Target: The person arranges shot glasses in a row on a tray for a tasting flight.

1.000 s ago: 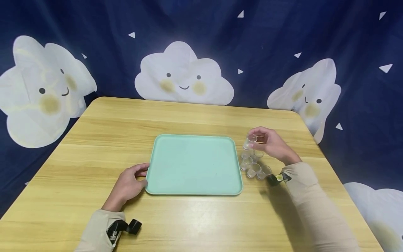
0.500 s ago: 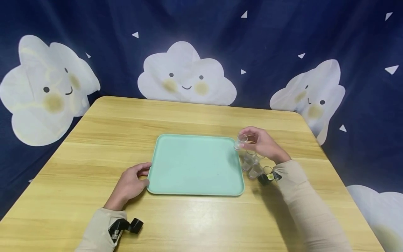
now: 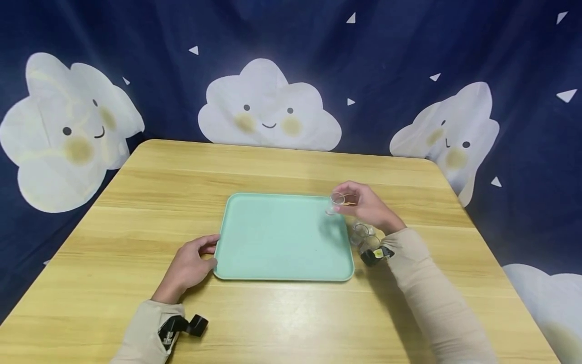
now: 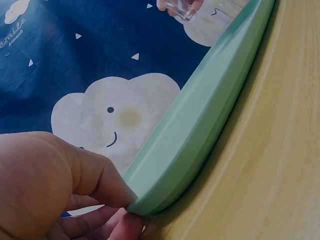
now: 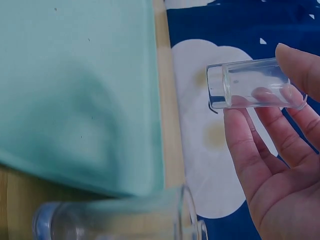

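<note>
A mint-green tray (image 3: pixel 282 237) lies flat on the wooden table. At its left edge my left hand (image 3: pixel 192 263) pinches the rim, thumb on top and fingers beneath, as the left wrist view shows around the tray corner (image 4: pixel 150 197). My right hand (image 3: pixel 368 205) holds a small clear shot glass (image 5: pixel 255 84) between thumb and fingers, over the tray's far right corner. The glass is upright in the head view, with a thick base, and looks empty. More clear shot glasses (image 3: pixel 360 231) stand beside the tray's right edge, partly hidden by my right wrist.
A wooden table (image 3: pixel 282 323) stretches around the tray. Behind it hangs a dark blue curtain (image 3: pixel 159 76) printed with white clouds. One shot glass (image 5: pixel 115 220) shows large and close in the right wrist view, beside the tray edge.
My right hand has carried the shot glass leftward, from above the group of glasses to over the tray's far right corner. My left hand has stayed on the tray's left edge.
</note>
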A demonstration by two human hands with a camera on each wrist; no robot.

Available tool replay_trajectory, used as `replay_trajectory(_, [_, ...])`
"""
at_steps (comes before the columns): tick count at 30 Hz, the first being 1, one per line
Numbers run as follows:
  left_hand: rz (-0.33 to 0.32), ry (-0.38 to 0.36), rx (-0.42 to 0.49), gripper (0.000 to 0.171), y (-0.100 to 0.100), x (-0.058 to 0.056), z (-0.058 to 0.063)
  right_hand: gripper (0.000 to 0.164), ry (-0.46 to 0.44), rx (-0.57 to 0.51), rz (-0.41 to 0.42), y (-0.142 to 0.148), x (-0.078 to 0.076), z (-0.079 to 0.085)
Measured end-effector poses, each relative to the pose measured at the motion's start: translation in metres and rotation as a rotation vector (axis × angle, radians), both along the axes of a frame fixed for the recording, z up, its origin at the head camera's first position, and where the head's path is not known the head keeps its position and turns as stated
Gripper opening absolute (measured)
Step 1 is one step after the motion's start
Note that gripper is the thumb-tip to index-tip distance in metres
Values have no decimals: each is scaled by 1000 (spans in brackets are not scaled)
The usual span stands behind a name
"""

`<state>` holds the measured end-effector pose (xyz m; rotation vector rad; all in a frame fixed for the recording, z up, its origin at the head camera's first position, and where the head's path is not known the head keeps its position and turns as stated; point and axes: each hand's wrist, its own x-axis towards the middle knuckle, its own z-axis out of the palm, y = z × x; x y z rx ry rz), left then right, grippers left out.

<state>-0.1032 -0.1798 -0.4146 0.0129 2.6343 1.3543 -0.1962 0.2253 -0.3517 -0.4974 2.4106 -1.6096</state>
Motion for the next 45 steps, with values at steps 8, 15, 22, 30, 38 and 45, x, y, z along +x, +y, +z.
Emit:
replay_trajectory(8, [-6,13,-17,54,-2,-3,2,41,-3,-31,3,-11,-5,0])
replay_trajectory(15, [-17,0,-19,54,-2,0,-1,39,-13,-25,32,-19,-5,-3])
replay_trajectory(22, [-17,34,-1,54,-2,-3,1,39,-26,-68,35,-31,-10,-3])
replay_trajectory(30, [-9,19,3,54,-1,1,-3,39,-31,-85,68,-46,-10,-9])
replay_trajectory(38, [4,19,-9,54,0,0,-3,35,-13,-58,82,-57,-13,-12])
replay_trajectory(45, [2,29,-3,54,0,0,-2,34,-9,-54,100,-70,-16,-15])
